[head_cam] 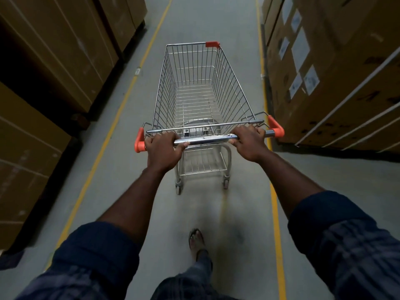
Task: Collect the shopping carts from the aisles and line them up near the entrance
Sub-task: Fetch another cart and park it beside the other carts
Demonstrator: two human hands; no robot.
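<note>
An empty wire shopping cart with orange corner caps stands in front of me in a warehouse aisle, pointing away. Its chrome handle bar runs across the middle of the view. My left hand grips the bar near its left orange end. My right hand grips the bar near its right end. Both arms are stretched forward. The cart's rear wheels rest on the grey floor.
Tall stacks of brown cardboard boxes line the left side and more boxes line the right. Yellow floor lines mark the aisle edges, another yellow line at right. My sandalled foot is below the cart.
</note>
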